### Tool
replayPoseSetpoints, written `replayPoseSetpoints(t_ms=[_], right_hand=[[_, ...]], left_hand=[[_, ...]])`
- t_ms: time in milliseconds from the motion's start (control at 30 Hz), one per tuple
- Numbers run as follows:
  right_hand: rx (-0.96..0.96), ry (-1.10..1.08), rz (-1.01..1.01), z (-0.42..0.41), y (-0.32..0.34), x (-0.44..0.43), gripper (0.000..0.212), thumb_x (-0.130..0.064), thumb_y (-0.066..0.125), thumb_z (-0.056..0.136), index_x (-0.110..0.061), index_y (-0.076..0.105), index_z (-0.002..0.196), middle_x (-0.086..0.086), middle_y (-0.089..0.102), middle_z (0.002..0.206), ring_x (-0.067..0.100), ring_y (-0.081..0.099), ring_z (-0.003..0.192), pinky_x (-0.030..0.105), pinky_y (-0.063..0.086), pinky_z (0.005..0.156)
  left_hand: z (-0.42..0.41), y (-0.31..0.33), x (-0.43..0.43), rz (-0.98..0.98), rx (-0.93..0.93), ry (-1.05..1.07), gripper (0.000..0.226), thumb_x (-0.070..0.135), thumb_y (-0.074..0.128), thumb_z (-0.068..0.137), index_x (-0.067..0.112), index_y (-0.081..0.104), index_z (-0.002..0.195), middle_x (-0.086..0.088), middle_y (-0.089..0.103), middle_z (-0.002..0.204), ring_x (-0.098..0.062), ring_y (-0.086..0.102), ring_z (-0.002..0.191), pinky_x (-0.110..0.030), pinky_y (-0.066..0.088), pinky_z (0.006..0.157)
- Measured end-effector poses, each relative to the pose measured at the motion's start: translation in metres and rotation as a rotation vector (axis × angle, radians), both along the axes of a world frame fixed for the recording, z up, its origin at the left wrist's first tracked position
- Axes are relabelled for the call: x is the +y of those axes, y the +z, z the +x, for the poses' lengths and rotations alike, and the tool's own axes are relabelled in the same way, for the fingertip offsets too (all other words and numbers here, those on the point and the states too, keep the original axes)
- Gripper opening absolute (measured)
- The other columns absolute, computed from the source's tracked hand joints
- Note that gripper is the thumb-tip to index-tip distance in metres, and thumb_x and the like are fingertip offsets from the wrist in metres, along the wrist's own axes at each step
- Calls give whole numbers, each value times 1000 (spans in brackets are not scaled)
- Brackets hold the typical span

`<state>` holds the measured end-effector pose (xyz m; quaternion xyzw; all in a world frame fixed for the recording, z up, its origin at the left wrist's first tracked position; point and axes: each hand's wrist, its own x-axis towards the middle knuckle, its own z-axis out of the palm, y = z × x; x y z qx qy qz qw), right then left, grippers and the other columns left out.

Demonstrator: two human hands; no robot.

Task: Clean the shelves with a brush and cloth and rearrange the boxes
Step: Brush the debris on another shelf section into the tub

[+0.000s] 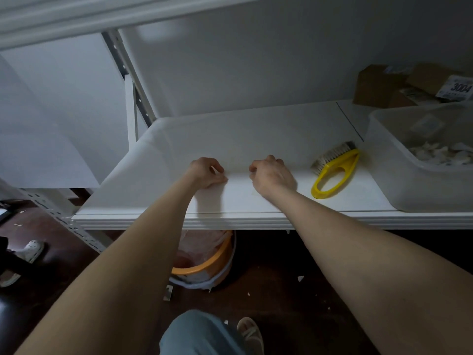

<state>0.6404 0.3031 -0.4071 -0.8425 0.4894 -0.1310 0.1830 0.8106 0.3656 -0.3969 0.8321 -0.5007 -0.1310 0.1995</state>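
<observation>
Bare forearms nearest; left hand (208, 172) and right hand (271, 175), each grip pinching the thin white paper liner (179, 139) on the white shelf (230, 221). Probably light, floppy, tearable: hold near edges.

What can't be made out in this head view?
Head view: left hand and right hand, curled fingers lie on the white sheet; the hands' backs hide whether they pinch it.
Head view: bucket, upper part hidden by the shelf.
Head view: plastic bin, cut off by the right edge; contents blurred behind its wall.
Head view: cardboard boxes, cut off at right; label's fine print too small.
</observation>
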Motion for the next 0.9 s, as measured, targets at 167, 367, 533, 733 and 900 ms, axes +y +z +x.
replayPoseSetpoints(t_ms=[167, 367, 533, 733, 900], right_hand=[[0, -2, -6, -1, 1, 1, 30, -23, 45, 96, -29, 60, 122, 4, 46, 128, 24, 41, 122, 33, 39, 92], [4, 6, -5, -1, 2, 2, 30, -23, 45, 97, -28, 60, 123, 5, 46, 128, 25, 41, 122, 33, 39, 90], [13, 14, -2, -2, 1, 3, 31, -23, 44, 97, -28, 59, 124, 6, 45, 128, 25, 41, 122, 34, 39, 93], [38, 16, 14, -3, 4, 6, 34, -21, 42, 98, -26, 56, 128, 6, 43, 131, 25, 40, 124, 35, 39, 95], [60, 21, 21, -3, 6, 5, 38, -16, 41, 97, -26, 53, 131, 5, 42, 134, 25, 39, 125, 36, 38, 98]], left_hand=[[-2, 1, -1, 5, -14, -27, 22, 20, 72, 78, 14, 68, 99, -3, 57, 75, -19, 52, 61, -28, 50, 72], [0, -1, -1, 2, -99, -73, 23, 22, 70, 80, 14, 66, 101, -2, 58, 84, -18, 51, 68, -23, 42, 68], [-2, -3, -2, 38, -152, -88, 24, 22, 68, 83, 14, 64, 105, -6, 64, 95, -21, 55, 78, -24, 42, 72], [-14, -10, -2, 16, -336, -91, 22, 15, 53, 89, 13, 61, 109, -11, 64, 109, -31, 59, 98, -31, 45, 76], [-3, -4, 3, -42, 103, -21, 22, 21, 71, 83, 8, 68, 100, -5, 64, 78, -16, 59, 57, -15, 52, 55]])
